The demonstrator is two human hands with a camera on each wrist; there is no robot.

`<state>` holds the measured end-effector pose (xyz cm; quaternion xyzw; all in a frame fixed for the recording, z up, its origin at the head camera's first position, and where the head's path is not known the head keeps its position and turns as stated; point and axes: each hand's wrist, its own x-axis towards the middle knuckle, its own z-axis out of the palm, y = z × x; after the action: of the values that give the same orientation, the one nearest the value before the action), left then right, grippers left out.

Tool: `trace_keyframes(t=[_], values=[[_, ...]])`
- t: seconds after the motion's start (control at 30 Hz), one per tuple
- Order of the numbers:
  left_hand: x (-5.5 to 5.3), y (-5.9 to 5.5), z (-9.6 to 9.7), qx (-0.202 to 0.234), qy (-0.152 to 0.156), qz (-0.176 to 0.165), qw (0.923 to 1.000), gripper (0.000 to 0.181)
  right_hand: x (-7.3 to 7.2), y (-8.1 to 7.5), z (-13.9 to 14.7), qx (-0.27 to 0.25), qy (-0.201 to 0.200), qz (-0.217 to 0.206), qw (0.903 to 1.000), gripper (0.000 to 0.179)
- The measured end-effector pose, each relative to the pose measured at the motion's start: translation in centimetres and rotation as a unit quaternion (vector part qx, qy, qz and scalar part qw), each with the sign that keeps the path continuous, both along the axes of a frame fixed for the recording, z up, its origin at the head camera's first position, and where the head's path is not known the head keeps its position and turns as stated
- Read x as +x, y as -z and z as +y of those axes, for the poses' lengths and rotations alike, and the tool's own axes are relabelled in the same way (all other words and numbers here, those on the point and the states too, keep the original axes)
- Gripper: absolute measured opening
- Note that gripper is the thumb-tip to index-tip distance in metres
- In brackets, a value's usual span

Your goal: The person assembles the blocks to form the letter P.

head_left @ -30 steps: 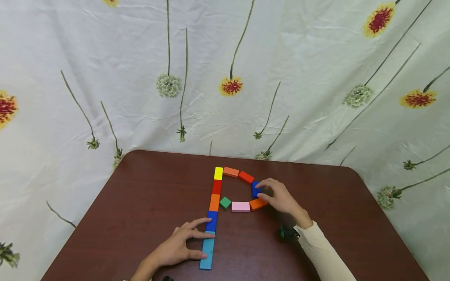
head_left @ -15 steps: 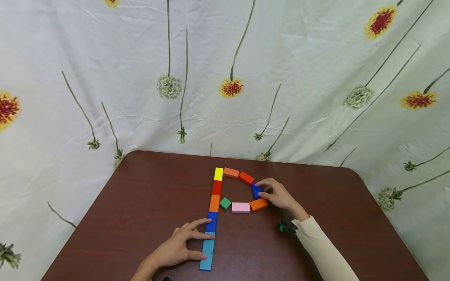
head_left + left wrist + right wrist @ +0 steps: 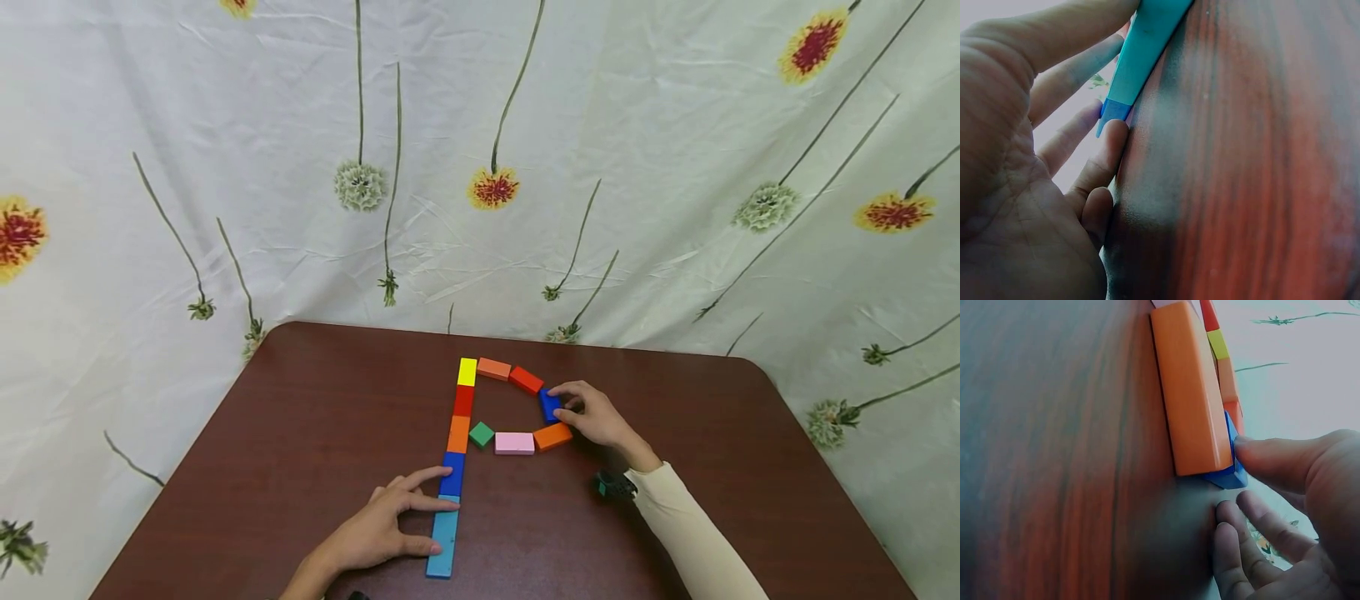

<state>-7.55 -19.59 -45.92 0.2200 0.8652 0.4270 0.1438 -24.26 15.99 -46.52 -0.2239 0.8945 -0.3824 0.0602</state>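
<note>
In the head view, colored blocks lie on a brown table as a straight column with a loop at its upper right. My right hand [image 3: 598,418] pinches a dark blue block [image 3: 548,405] on the loop's right side between thumb and index finger. The right wrist view shows my thumb on this blue block [image 3: 1234,478], partly hidden behind an orange block [image 3: 1188,394]. My left hand [image 3: 386,521] rests, fingers extended, on the column's lower end. Its thumb and index fingertip touch the light blue block [image 3: 443,537]; another fingertip touches the blue block [image 3: 452,473] above.
Up the column come orange [image 3: 458,434], red [image 3: 463,400] and yellow [image 3: 467,372] blocks. The loop also has a light orange block [image 3: 494,368], a red block [image 3: 527,380], a pink block [image 3: 514,443] and a green block [image 3: 482,434]. A flowered cloth [image 3: 660,275] hangs behind the table [image 3: 315,433].
My right hand has tilted the dark blue block a little, its lower end moving right, and the orange block's right end has come into sight. My left hand stays in place.
</note>
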Motion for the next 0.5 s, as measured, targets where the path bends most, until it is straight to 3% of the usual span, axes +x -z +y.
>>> trace_keyframes(t=[0.17, 0.3, 0.5], values=[[0.0, -0.1, 0.0, -0.001, 0.0, -0.001, 1.0, 0.046, 0.2, -0.1, 1.0, -0.029, -0.027, -0.004, 0.9992, 0.036], [0.0, -0.1, 0.1, -0.001, 0.001, -0.002, 1.0, 0.046, 0.4, -0.1, 2.1, -0.05, -0.056, -0.045, 0.9961, 0.043], [0.0, 0.0, 0.1, 0.005, 0.002, -0.002, 1.0, 0.046, 0.8, -0.2, 2.5, -0.038, -0.072, -0.055, 0.9952, 0.047]])
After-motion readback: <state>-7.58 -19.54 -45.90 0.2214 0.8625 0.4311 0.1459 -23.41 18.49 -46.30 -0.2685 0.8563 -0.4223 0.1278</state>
